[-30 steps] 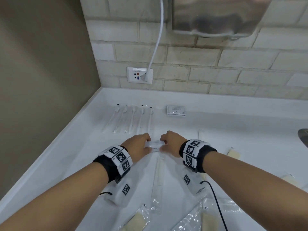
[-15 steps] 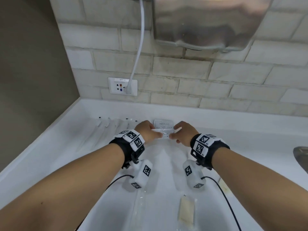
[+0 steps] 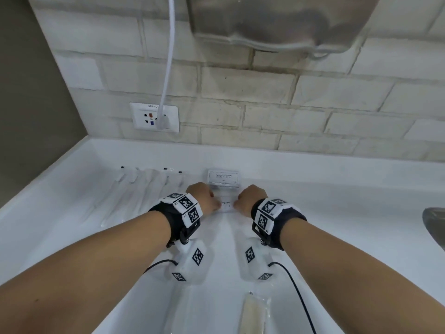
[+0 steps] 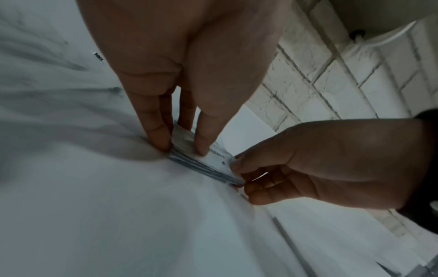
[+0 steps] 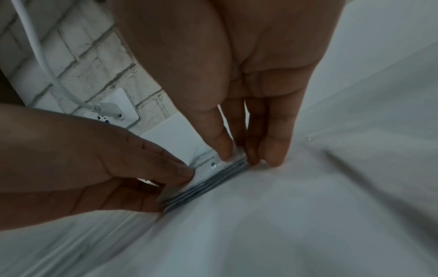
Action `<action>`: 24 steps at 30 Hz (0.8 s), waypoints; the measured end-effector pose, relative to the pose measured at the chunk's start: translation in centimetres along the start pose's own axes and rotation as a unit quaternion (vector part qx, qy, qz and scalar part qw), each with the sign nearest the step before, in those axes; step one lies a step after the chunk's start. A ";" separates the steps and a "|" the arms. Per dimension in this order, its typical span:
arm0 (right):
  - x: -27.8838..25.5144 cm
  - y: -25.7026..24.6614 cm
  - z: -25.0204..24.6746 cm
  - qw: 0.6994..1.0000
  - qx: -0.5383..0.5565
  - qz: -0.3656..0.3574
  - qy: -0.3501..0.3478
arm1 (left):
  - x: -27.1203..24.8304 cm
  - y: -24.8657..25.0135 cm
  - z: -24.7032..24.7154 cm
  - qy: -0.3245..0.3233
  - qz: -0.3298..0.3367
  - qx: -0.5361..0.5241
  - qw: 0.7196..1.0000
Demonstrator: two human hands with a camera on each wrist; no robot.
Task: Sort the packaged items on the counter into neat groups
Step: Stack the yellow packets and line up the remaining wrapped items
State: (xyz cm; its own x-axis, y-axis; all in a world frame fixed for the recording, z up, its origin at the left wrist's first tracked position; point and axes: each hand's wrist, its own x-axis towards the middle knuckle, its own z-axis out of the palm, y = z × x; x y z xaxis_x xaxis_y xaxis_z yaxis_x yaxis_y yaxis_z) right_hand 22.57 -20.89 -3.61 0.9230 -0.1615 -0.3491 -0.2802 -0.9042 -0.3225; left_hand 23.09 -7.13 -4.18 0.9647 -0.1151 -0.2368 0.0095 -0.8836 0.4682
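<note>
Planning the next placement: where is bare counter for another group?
Bare: the white counter right of the right hand, up to the grey sink edge. Crowded: the clear-wrapped sticks, white sachet stack and held sachet bundle.

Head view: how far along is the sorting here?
Done: a row of long wrapped sticks lies at the back left, with a flat white packet beside it. In hand: left hand and right hand pinch a stack of sachets on the counter. Left: a beige packet nearer the person.
</note>
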 end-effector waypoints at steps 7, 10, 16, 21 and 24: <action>0.0 0.0 -0.6 1.000 0.004 -0.012 -0.011 | 0.1 -0.6 -0.3 -0.023 -0.001 -0.016 1.000; 0.2 0.1 -0.7 0.996 -0.012 -0.069 -0.053 | -0.2 -0.6 -0.7 -0.041 0.005 -0.015 0.999; -0.3 -0.3 -0.4 0.963 -0.188 -0.170 -0.095 | -0.6 -0.2 -0.5 -0.049 0.043 0.103 0.993; -0.1 -1.0 -0.7 0.952 -0.220 -0.200 -0.071 | 0.0 0.6 -0.3 -0.038 0.101 0.152 0.982; 0.4 -1.0 -0.9 0.949 -0.229 -0.209 -0.064 | 0.7 0.6 -0.1 -0.043 0.104 0.177 0.978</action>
State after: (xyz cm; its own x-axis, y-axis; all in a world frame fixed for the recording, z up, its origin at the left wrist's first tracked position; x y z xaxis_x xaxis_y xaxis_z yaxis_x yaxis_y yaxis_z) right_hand 23.43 -20.35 -2.63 0.8806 0.2711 -0.3886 0.2738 -0.9605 -0.0496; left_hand 23.78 -7.66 -3.97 0.9106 -0.3325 -0.2453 -0.2902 -0.9372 0.1933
